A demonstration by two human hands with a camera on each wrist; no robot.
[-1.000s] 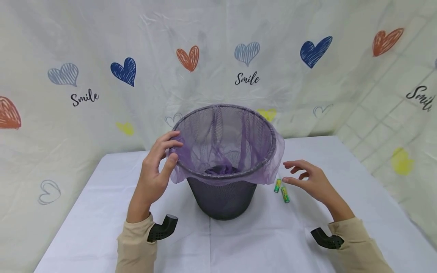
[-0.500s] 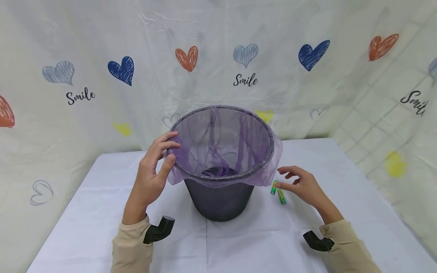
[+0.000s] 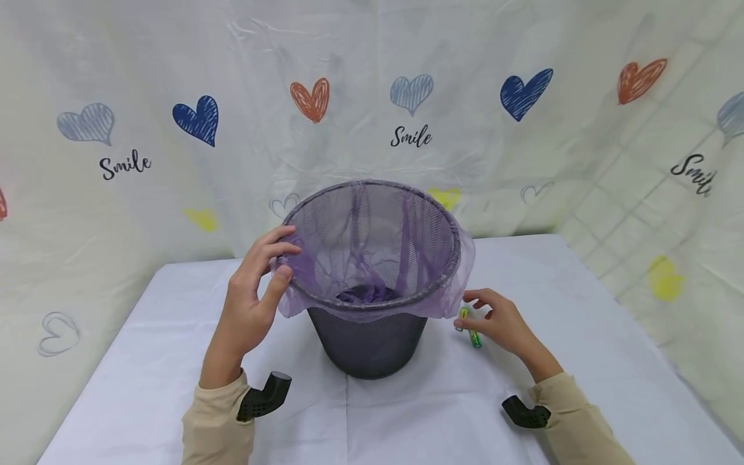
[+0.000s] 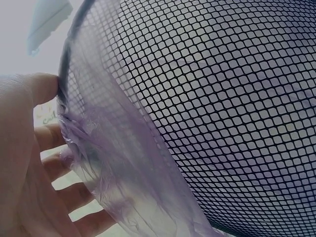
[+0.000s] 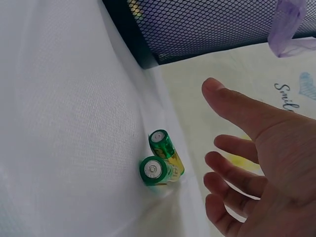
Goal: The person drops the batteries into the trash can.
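A dark mesh wastebasket [image 3: 367, 345] stands upright on the table, lined with a thin purple plastic bag [image 3: 442, 294] folded over its rim. My left hand [image 3: 250, 294] rests at the left of the rim, fingertips and thumb touching the bag's folded edge, fingers spread. In the left wrist view the thumb tip meets the rim beside the overhanging bag [image 4: 128, 163]. Two green-and-yellow batteries lie right of the basket; the nearer battery [image 3: 475, 339] is partly behind the right thumb. My right hand [image 3: 496, 323] hovers above them, thumb and fingers apart, holding nothing in the right wrist view.
A white cloth covers the table [image 3: 401, 420]. Behind it hangs a pale curtain [image 3: 349, 39] printed with hearts and "Smile". Black curved mounts, such as the left wrist mount [image 3: 264, 399], sit on both wrists.
My right hand has moved left and slightly down over the batteries. The left hand stays at the rim. The whole head view has shifted slightly.
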